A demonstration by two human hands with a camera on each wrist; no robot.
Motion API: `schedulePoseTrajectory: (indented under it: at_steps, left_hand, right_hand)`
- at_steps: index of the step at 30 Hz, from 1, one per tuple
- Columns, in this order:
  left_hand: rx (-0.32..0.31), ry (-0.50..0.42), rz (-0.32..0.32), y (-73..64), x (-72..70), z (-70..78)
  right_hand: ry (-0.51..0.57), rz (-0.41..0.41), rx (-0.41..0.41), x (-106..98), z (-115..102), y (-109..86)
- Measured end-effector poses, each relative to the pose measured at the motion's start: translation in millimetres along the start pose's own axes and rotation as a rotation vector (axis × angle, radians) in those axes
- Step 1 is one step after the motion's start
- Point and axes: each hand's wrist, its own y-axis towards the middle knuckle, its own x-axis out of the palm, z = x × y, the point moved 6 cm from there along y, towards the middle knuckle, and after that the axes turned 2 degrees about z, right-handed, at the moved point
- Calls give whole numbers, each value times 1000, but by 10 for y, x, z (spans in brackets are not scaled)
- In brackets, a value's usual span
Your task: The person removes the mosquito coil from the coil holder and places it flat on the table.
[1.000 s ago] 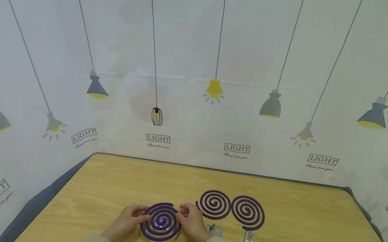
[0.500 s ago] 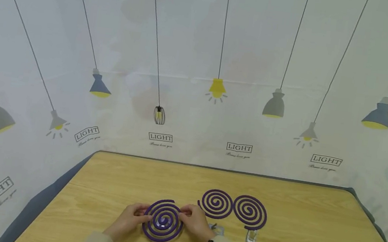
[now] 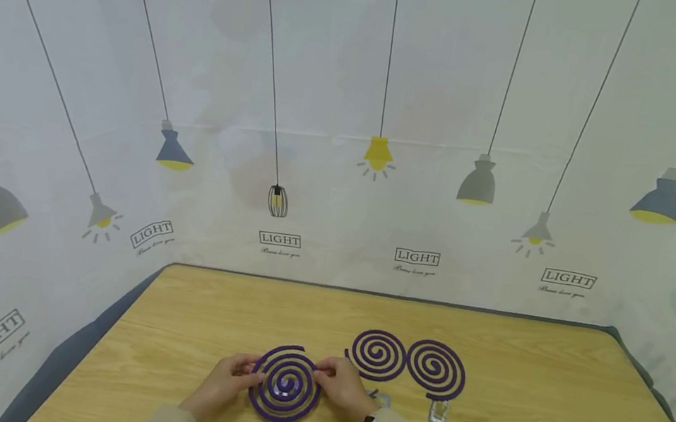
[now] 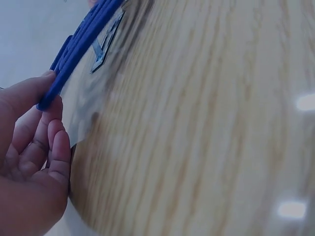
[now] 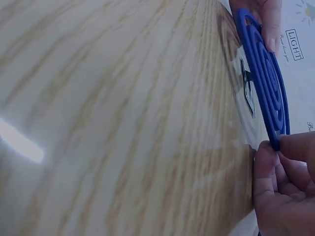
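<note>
Both hands hold a purple mosquito coil [image 3: 288,382] by its opposite edges, close over the wooden table. My left hand [image 3: 226,381] pinches the left rim between thumb and fingers, and my right hand [image 3: 347,387] pinches the right rim. In the wrist views the coil [image 5: 268,73] looks blue and is seen nearly edge-on. Below it on the table lies a small metal coil stand [image 4: 97,50] with a raised prong; a gap shows between stand and coil. From above, the coil's turns partly hide this stand.
Two more purple coils, a left one [image 3: 377,354] and a right one [image 3: 435,366], lie side by side right of the hands. Nearer the person are two metal stands, one [image 3: 383,401] partly behind the right wrist and another [image 3: 437,421]. A printed curtain [image 3: 330,267] surrounds the table [image 3: 223,303].
The held coil has tipped slightly, its far edge appearing higher in the head view. Both hands keep their pinch on it. The head view has shifted a little.
</note>
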Motion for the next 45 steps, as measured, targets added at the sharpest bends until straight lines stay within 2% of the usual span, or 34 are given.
schedulePoseTrajectory:
  at_steps: [7,17,25,30,32,37,40,45]
  left_hand:
    - [-83,-84,-3,6,8,-38]
    - [-80,-135,-7,-29,5,-2]
    - [-61,-200,19,-14,-6,-21]
    - [-49,-218,51,-30,-28,0]
    - [-40,-240,46,-30,-26,18]
    - [-61,-289,20,-25,-13,40]
    - [-72,-287,17,-32,-12,65]
    - [-49,-272,11,-55,-14,138]
  right_hand:
    - [28,-11,-12,1,14,11]
    - [44,-29,-12,-18,-11,-8]
    - [176,-61,62,-9,10,-24]
    - [195,-33,59,-14,15,-12]
    - [196,-26,54,-31,5,-5]
    - [209,-28,38,-86,-69,-15]
    - [205,-13,14,-121,-118,-33]
    - [210,2,11,-158,-128,-58]
